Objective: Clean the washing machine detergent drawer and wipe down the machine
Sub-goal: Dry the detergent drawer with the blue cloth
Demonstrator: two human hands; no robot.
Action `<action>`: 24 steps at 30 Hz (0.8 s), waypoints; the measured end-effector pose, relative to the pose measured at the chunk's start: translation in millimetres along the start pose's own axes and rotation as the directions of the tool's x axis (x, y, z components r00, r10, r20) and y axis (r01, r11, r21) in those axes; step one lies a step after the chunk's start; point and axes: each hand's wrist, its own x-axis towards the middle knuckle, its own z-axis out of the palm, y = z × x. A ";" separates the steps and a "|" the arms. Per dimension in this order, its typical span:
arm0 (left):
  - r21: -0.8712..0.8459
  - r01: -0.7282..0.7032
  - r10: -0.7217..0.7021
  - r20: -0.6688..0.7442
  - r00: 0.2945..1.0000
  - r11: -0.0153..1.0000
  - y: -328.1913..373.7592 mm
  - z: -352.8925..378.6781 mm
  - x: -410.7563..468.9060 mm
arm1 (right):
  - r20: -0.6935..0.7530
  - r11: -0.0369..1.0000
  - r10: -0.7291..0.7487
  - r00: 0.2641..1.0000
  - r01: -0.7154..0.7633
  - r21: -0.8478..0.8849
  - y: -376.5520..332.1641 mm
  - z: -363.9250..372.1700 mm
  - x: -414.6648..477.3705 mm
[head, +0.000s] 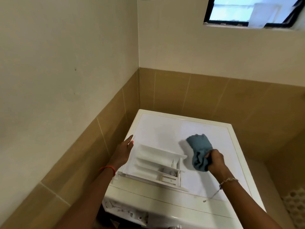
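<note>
Status, near to far, positions referenced to the drawer:

- Below and in front of the drawer: an open slot (pixel 125 214) is seen in the machine's front panel. Full removal of the drawer is therefore judged done. The slot interior is mostly cut off, so its cleanliness cannot be told.
- White plastic multi-compartment detergent drawer (pixel 148 162): laid flat on the front-left part of the white washing machine (pixel 165 129) top. The compartments look pale, with no obvious residue. The small parts at its near right corner are too blurred to judge.
- Left of the drawer: the left hand (pixel 123 152) is laid against the drawer's left edge with fingers straight and nothing gripped. The drawer is probably being steadied.
- Right of the drawer: the right hand (pixel 216 161) is clenched round a crumpled blue-grey cloth (pixel 199 149). The cloth is pressed on the machine top just beside the drawer's right end.
- Beyond the drawer: the rest of the top panel is plain white with no marks visible. Whether it is wet or dry cannot be told.
- Farther beyond: a tan tiled wall (pixel 198 96), then a dark-framed window (pixel 247 9).

Assessment: the top wipe is judged in progress. Whether the drawer has been washed is unconfirmed. Judged outstanding are the front panel, the sides, the slot and refitting the drawer.
</note>
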 end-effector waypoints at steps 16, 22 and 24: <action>-0.296 -0.074 0.151 0.244 0.958 0.952 29.0 -23.9 -41.8 | 0.389 0.991 0.053 0.920 -0.097 0.094 45.5 -3.4 -28.2; -0.454 0.014 0.142 0.308 0.941 0.891 26.8 -44.1 -40.4 | 0.427 0.983 -0.002 0.904 -0.076 0.167 32.3 -9.0 -32.8; -0.493 0.061 0.101 0.296 0.950 0.868 24.8 -43.7 -44.2 | 0.409 0.996 0.001 0.913 -0.039 0.085 33.3 -11.5 -34.8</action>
